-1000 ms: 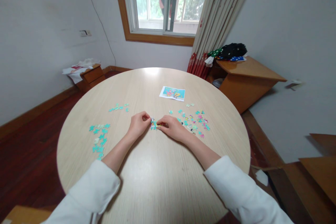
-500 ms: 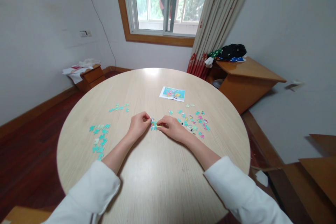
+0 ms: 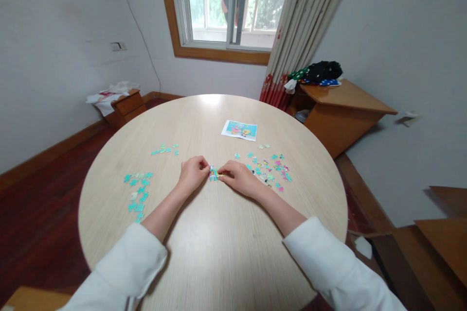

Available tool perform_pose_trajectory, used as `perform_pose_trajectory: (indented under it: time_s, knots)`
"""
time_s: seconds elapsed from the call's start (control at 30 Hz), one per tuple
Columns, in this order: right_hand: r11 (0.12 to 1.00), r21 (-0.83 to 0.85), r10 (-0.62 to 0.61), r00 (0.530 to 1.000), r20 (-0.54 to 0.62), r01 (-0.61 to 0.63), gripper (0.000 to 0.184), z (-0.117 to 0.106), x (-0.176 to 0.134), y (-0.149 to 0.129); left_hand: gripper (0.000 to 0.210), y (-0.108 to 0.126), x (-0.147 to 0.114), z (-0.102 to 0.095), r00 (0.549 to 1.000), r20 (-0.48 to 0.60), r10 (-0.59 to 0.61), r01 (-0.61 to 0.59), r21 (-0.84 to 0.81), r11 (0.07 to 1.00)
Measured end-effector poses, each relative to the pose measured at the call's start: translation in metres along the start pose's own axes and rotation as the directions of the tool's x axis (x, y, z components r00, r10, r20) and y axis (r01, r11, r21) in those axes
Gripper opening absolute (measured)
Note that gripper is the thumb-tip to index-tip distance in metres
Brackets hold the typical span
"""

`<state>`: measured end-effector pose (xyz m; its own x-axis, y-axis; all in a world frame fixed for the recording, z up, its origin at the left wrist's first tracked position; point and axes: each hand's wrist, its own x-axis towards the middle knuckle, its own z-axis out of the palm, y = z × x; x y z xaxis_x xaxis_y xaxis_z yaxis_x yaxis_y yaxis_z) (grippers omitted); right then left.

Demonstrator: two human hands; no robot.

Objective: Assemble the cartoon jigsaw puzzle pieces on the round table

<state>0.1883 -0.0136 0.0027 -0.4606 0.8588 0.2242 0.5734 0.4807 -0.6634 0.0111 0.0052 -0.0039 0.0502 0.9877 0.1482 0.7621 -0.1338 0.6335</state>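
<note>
A small cluster of joined jigsaw puzzle pieces [image 3: 214, 174] lies flat on the round table [image 3: 219, 243], between my two hands. My left hand [image 3: 194, 173] is closed, its thumb and forefinger pinched at the cluster's left edge. From the other side my right hand [image 3: 237, 176] pinches at the right edge, where a bit of yellow puzzle piece [image 3: 221, 175] shows by the fingertips. The fingers cover part of the cluster. Loose mixed-colour puzzle pieces [image 3: 270, 165] are scattered just right of my right hand.
A printed picture card [image 3: 240, 130] lies beyond my hands. Turquoise puzzle pieces [image 3: 138, 197] are spread at the left, with a smaller group [image 3: 166, 149] farther back. A wooden desk [image 3: 343, 102] bearing clothes stands at the back right, beside a curtain [image 3: 302, 24].
Almost nothing differs. Both hands stay at the cluster with the same pinch, and the scattered pieces lie where they were.
</note>
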Motion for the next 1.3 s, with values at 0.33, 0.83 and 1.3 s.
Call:
perform_pose_trajectory:
  time_s: [0.33, 0.83, 1.3]
  knots:
    - [1.000, -0.008, 0.004, 1.000, 0.001, -0.004, 0.010, -0.0015, -0.0008, -0.0036, 0.014, -0.0048, 0.0005, 0.0018, 0.999, 0.001, 0.044, -0.044, 0.004, 0.999]
    - [0.999, -0.026, -0.039, 0.999, -0.012, 0.039, 0.009, 0.0010, -0.0001, -0.0007, 0.014, -0.0034, 0.0018, -0.0005, 0.998, 0.013, 0.067, -0.067, 0.021, 0.998]
    - [0.999, -0.047, -0.014, 0.999, -0.043, 0.012, 0.015, -0.0010, 0.0003, -0.0031, 0.016, -0.0030, 0.0019, -0.0019, 1.000, 0.017, 0.016, -0.015, -0.039, 0.999]
